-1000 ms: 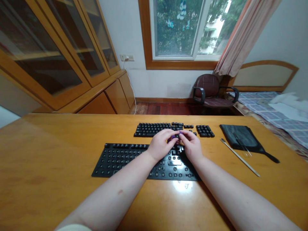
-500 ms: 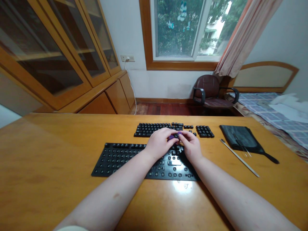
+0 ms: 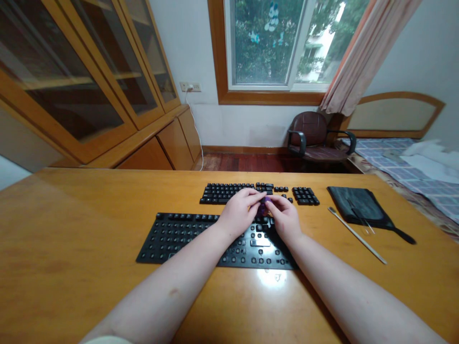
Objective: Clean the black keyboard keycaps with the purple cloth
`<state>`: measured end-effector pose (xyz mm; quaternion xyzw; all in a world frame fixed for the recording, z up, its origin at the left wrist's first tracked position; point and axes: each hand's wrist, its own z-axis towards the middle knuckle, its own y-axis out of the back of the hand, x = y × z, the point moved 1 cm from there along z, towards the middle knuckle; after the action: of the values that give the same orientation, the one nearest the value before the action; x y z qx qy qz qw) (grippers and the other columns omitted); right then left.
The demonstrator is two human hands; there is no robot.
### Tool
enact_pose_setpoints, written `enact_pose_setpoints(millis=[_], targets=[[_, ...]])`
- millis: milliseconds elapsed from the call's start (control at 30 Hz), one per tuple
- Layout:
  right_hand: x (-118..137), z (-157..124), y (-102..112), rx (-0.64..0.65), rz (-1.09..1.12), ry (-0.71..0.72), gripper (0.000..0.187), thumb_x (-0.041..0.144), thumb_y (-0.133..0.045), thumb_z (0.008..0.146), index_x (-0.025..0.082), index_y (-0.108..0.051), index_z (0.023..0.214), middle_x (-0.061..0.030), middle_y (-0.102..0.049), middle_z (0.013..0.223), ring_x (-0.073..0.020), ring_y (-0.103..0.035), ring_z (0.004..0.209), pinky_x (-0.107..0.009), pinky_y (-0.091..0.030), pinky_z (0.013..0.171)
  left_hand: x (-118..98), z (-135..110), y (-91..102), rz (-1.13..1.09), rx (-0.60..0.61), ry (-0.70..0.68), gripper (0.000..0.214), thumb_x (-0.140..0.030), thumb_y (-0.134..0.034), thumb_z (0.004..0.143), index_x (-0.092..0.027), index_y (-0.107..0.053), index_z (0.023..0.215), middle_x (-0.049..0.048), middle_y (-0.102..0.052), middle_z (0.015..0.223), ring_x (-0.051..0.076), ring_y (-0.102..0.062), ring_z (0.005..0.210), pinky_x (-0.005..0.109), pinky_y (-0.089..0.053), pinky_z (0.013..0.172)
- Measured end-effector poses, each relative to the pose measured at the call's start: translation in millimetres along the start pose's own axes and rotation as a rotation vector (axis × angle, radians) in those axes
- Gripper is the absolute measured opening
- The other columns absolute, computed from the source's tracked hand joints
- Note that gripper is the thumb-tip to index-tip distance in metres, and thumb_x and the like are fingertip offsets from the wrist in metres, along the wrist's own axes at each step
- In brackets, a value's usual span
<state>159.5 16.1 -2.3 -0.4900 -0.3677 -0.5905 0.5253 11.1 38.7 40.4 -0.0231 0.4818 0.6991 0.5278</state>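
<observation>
Both my hands meet above a black keyboard base [image 3: 163, 239] whose lower rows show bare switch posts. A row of keycaps still sits along its top edge. My right hand [image 3: 287, 220] pinches a small purple, soft-looking lump [image 3: 265, 206] between thumb and fingers; its exact kind is unclear. Against its left side, the fingers of my left hand [image 3: 238, 212] are closed together, and whatever they hold is too small or hidden to name. Loose black keycaps [image 3: 222, 192] lie grouped in keyboard order behind my hands, partly covered by them.
A separate block of number-pad keycaps [image 3: 305, 196] lies right of the main group. Farther right are a dark pouch [image 3: 358, 205], thin wire tools [image 3: 364, 222] on it, and a long slim brush [image 3: 358, 236]. Beyond the wooden desk [image 3: 89, 215] stands a chair [image 3: 310, 136].
My left fingers have straightened and drawn together over the purple lump. The dark piece seen earlier between the hands no longer shows, and the lump looks more bunched toward my right hand.
</observation>
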Motion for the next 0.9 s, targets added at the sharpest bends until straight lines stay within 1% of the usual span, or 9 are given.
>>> enact_pose_setpoints(millis=[167,267,433,600,700,800,900], targets=[[-1,0,0,-0.003,0.02,-0.007,0.02,0.035,-0.065,0.074,0.021,-0.066,0.088,-0.0023,-0.066,0.078,-0.0157,-0.059,0.063,-0.031,-0.051,0.061,0,1,-0.5,-0.054,-0.01,-0.02,0.03,-0.017,-0.056,0.082,-0.022,-0.062,0.111,0.0051,-0.062,0.101,0.017,-0.058,0.096,0.033,-0.049,0.088],[-2,0,1,0.003,0.022,-0.008,0.019,0.034,-0.066,0.074,0.021,-0.066,0.088,-0.0014,-0.065,0.075,-0.0153,-0.058,0.061,-0.031,-0.05,0.061,0,1,0.6,-0.049,-0.009,-0.016,0.028,-0.017,-0.054,0.084,-0.022,-0.063,0.11,0.0047,-0.063,0.102,0.017,-0.058,0.097,0.033,-0.049,0.09],[-4,0,1,0.005,0.048,-0.01,0.018,0.031,-0.067,0.074,0.021,-0.066,0.088,-0.0005,-0.065,0.074,-0.0142,-0.058,0.062,-0.029,-0.049,0.061,-1,1,0.5,-0.022,-0.03,0.008,0.034,-0.014,-0.054,0.083,-0.023,-0.059,0.115,0.004,-0.063,0.109,0.017,-0.057,0.103,0.034,-0.047,0.095],[-4,1,0,-0.006,0.036,-0.014,0.019,0.032,-0.068,0.073,0.02,-0.066,0.087,-0.0008,-0.065,0.074,-0.0142,-0.058,0.06,-0.029,-0.049,0.059,-3,0,-0.4,0.0,-0.007,0.025,0.035,-0.015,-0.052,0.084,-0.023,-0.057,0.118,0.0034,-0.063,0.113,0.017,-0.056,0.107,0.035,-0.045,0.098],[-3,1,0,-0.01,0.034,-0.016,0.019,0.033,-0.068,0.072,0.02,-0.067,0.085,-0.0009,-0.065,0.072,-0.0143,-0.057,0.059,-0.029,-0.049,0.058,-4,2,3.7,0.017,0.014,0.035,0.033,-0.015,-0.051,0.083,-0.021,-0.058,0.115,0.0036,-0.064,0.112,0.017,-0.056,0.106,0.034,-0.044,0.098],[-3,1,1,-0.045,0.07,-0.031,0.019,0.033,-0.068,0.071,0.02,-0.067,0.085,-0.0008,-0.065,0.071,-0.014,-0.056,0.058,-0.029,-0.048,0.057,-6,6,12.7,0.05,0.081,0.047,0.029,-0.015,-0.052,0.082,-0.022,-0.061,0.108,0.0025,-0.065,0.108,0.017,-0.058,0.103,0.033,-0.045,0.096],[-5,3,4,-0.117,0.118,-0.065,0.022,0.035,-0.068,0.071,0.019,-0.067,0.086,-0.0014,-0.065,0.073,-0.0137,-0.056,0.058,-0.029,-0.048,0.057,-7,9,22.5,0.136,0.24,0.07,0.027,-0.013,-0.056,0.078,-0.022,-0.065,0.101,0.0008,-0.068,0.102,0.019,-0.059,0.098,0.034,-0.045,0.093]])
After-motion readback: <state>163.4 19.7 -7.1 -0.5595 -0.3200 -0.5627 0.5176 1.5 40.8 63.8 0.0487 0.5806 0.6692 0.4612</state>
